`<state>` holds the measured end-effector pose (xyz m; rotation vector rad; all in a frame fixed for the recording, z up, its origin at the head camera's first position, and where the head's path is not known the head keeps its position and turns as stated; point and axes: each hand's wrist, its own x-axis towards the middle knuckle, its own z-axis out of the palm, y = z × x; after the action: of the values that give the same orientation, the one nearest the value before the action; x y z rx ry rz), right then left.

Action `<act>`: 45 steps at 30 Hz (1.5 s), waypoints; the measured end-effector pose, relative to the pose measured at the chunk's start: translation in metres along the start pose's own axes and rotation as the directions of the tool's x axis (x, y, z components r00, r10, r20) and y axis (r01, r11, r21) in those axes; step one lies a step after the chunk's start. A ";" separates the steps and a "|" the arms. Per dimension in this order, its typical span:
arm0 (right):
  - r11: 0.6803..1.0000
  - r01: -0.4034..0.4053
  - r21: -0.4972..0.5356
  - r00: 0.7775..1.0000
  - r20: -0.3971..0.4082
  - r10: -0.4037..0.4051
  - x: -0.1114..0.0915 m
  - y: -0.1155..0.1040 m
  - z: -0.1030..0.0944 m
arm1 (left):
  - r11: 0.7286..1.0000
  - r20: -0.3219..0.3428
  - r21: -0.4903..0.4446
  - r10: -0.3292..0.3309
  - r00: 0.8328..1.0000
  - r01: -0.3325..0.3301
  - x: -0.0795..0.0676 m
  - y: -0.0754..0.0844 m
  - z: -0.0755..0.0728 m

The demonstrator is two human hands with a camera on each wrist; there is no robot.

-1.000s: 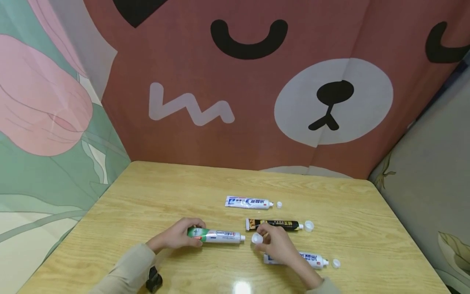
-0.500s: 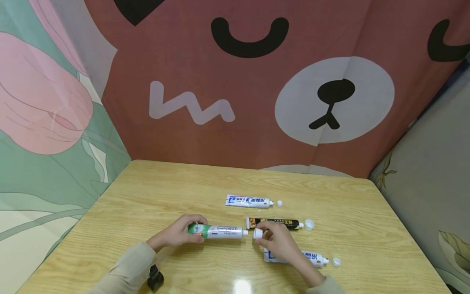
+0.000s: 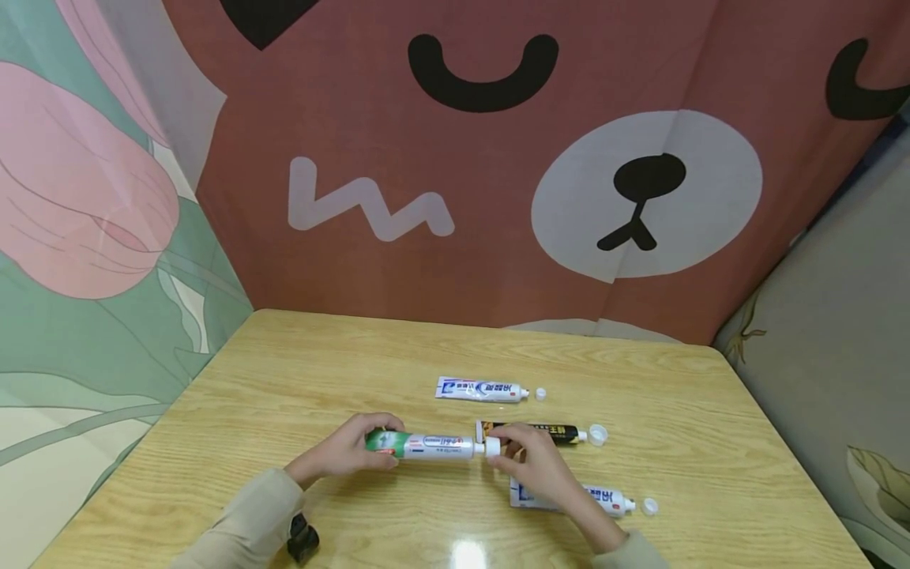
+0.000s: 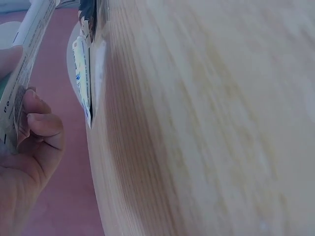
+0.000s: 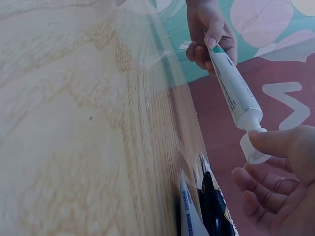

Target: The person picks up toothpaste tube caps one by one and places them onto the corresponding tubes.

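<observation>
My left hand [image 3: 351, 447] grips a green and white toothpaste tube [image 3: 437, 447] by its green tail end, nozzle pointing right. In the right wrist view the tube [image 5: 236, 91] is held up above the table. Between thumb and fingers, my right hand [image 3: 533, 462] pinches a white cap [image 3: 493, 447] at the tube's nozzle; how far the cap sits on the nozzle I cannot tell. Behind the right hand lies a black toothpaste tube [image 3: 565, 433]. A white and blue tube [image 3: 607, 499] lies partly hidden under the right forearm.
Farther back on the wooden table [image 3: 320, 363] lies another white and blue tube [image 3: 483, 390] with a small cap [image 3: 541, 393] by its nozzle. Loose caps sit beside the black tube [image 3: 598, 435] and the front tube [image 3: 650, 506]. A black object [image 3: 303, 539] is at my left wrist.
The left hand has lifted the tube slightly and levelled it. The right hand has turned the cap toward the tube and moved it left until it meets the nozzle.
</observation>
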<state>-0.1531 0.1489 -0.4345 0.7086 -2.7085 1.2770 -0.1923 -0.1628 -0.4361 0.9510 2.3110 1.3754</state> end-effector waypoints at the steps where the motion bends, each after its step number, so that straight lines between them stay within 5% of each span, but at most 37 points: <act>1: 1.000 0.001 0.004 1.000 0.002 -0.001 0.000 0.000 0.000 | 1.000 -0.001 -0.001 0.002 1.000 -0.002 0.000 0.000 0.000; 39: 0.997 0.031 0.064 1.000 -0.006 -0.031 0.002 -0.010 0.002 | 0.998 -0.020 -0.046 0.043 0.999 -0.044 -0.001 0.005 0.002; 45: 0.995 -0.009 0.101 1.000 -0.027 0.012 0.002 -0.013 0.001 | 0.998 -0.033 -0.039 0.038 0.999 -0.040 -0.001 0.007 0.002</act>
<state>-0.1496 0.1401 -0.4258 0.6817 -2.6456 1.4235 -0.1874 -0.1599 -0.4316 0.9742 2.2911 1.4562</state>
